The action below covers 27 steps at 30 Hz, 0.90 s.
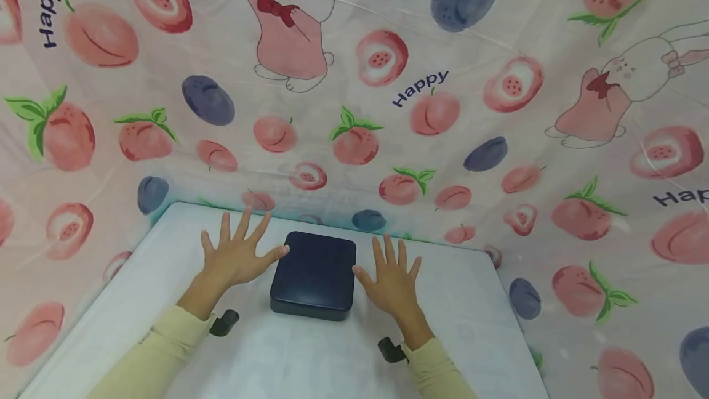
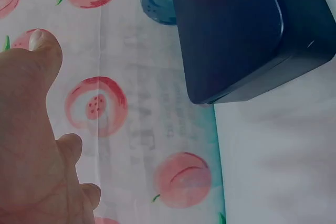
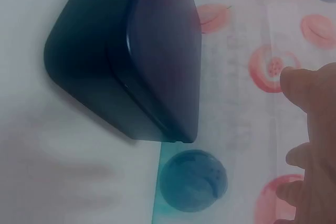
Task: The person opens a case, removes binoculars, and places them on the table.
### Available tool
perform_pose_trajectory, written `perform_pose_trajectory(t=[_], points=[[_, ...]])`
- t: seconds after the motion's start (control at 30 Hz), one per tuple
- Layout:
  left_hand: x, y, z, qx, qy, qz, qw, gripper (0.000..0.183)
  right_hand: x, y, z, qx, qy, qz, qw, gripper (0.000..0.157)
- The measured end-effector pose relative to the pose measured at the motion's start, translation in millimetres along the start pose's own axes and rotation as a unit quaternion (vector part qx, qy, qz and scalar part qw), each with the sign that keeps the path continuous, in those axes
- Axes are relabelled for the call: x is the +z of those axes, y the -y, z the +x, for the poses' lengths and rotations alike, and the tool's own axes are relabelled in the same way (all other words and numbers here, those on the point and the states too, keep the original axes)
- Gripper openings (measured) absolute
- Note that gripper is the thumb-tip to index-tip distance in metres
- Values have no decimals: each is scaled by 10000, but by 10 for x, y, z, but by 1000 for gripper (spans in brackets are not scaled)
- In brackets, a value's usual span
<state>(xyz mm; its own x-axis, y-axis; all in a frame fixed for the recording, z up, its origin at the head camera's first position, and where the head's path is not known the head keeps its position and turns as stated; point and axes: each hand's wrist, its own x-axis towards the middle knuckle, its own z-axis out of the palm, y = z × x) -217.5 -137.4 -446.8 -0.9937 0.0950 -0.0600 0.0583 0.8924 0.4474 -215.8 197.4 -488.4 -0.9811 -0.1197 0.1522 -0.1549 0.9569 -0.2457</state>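
Note:
A dark navy box (image 1: pixel 314 271) with rounded corners and a smooth top sits on the white table. My left hand (image 1: pixel 235 258) is spread beside its left side, the thumb tip overlapping the box's upper left edge in the head view. On the other side my right hand (image 1: pixel 393 279) is spread too, its thumb tip right at the box's right edge. Both hands have straight fingers and hold nothing. In the left wrist view the box (image 2: pixel 231 35) shows apart from the left hand (image 2: pixel 31 135). A gap also separates the box (image 3: pixel 157 51) from the right hand (image 3: pixel 320 129) in the right wrist view.
The white table (image 1: pixel 266 362) ends at a back edge just behind the box. A fruit-and-rabbit printed cloth (image 1: pixel 221 122) hangs behind the table and along both sides. Small black devices (image 1: pixel 224 323) are worn at the cuffs of the pale yellow sleeves (image 1: pixel 157 350).

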Motion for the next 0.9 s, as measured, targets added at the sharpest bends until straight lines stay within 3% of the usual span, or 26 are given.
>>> perform_pose_trajectory(t=[0.9], points=[[269,117,-24,36,-153,72,9999,100,240,46,-50,57,176,-53,9998,85]])
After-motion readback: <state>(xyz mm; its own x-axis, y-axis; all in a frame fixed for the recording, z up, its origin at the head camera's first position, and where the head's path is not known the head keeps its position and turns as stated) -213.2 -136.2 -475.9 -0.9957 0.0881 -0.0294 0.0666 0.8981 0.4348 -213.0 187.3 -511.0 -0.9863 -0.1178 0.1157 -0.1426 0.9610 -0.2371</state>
